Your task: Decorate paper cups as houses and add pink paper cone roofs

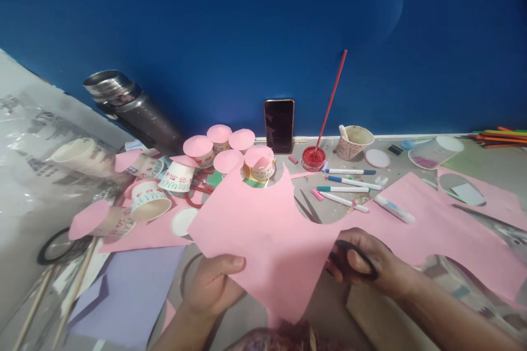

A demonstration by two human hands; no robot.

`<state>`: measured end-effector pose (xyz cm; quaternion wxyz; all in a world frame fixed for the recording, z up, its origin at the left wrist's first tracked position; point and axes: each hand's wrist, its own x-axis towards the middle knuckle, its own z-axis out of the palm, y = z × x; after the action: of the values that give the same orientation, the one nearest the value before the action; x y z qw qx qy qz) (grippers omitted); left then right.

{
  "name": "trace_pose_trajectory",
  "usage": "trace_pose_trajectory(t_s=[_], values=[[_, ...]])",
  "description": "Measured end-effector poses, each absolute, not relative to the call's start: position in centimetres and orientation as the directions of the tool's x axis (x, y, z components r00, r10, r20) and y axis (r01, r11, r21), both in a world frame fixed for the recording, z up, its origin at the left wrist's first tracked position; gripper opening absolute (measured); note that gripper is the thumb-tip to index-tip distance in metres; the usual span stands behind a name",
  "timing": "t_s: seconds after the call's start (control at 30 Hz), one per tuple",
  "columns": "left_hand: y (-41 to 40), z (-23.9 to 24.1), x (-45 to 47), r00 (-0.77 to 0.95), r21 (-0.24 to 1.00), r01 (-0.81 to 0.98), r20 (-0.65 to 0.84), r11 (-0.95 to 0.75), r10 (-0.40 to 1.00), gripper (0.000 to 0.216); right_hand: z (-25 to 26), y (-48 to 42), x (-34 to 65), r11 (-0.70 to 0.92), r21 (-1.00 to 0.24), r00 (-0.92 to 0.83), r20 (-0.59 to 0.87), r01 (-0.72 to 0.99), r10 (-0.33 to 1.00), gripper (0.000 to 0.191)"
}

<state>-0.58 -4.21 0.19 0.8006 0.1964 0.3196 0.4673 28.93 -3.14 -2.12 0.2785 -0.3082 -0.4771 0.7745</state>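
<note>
My left hand (pixel 214 282) grips the lower left edge of a large pink paper sheet (pixel 267 230), thumb on top, fingers closed under it. My right hand (pixel 370 266) is closed through the black handles of a pair of scissors (pixel 356 260), whose blades are hidden under the pink sheet. The sheet has round cut-outs along its top edge. Behind it stand several paper cups (pixel 177 175) topped with pink paper circles (pixel 197 145).
A metal flask (pixel 132 109) leans at back left and a phone (pixel 279 125) against the blue wall. A red paint pot (pixel 313 158) with a brush, markers (pixel 349 181), a glue stick (pixel 393 208), more pink paper (pixel 453 219), purple paper (pixel 127 296) and wooden sticks (pixel 37 301) surround me.
</note>
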Motion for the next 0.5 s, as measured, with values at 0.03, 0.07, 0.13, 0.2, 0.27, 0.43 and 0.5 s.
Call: trace_pose_trajectory(t_s=[0.03, 0.07, 0.13, 0.2, 0.27, 0.43, 0.5], values=[[-4.2, 0.1, -0.6, 0.346, 0.618, -0.624, -0.332, 0.479, 0.878, 0.070, -2.1, -3.2, 28.9, -0.391, -0.912, -0.659, -0.217, -0.126, 0.720, 0.071], [-4.2, -0.1, -0.6, 0.334, 0.622, -0.624, -0.335, 0.473, 0.881, 0.070, -2.1, -3.3, 28.9, -0.395, -0.911, -0.660, -0.223, -0.122, 0.717, 0.071], [-4.3, -0.4, -0.7, 0.319, 0.635, -0.615, -0.342, 0.467, 0.884, 0.069, -2.1, -3.4, 28.9, -0.389, -0.915, -0.655, -0.228, -0.110, 0.721, 0.071], [-4.4, -0.7, -0.8, 0.311, 0.648, -0.601, -0.350, 0.468, 0.884, 0.069, -2.1, -3.4, 29.0, -0.376, -0.924, -0.653, -0.239, -0.076, 0.719, 0.072], [-4.5, -0.8, -0.8, 0.304, 0.655, -0.589, -0.364, 0.473, 0.881, 0.069, -1.9, -3.4, 29.0, -0.364, -0.930, -0.653, -0.247, -0.047, 0.716, 0.073], [-4.7, -0.8, -0.9, 0.305, 0.652, -0.578, -0.385, 0.491, 0.871, 0.069, -1.2, -3.2, 28.9, -0.312, -0.949, -0.657, -0.206, -0.046, 0.725, 0.065], [-4.7, -0.9, -1.0, 0.316, 0.652, -0.578, -0.376, 0.491, 0.871, 0.069, -1.0, -3.2, 28.7, -0.319, -0.947, -0.664, -0.207, -0.050, 0.719, 0.063]])
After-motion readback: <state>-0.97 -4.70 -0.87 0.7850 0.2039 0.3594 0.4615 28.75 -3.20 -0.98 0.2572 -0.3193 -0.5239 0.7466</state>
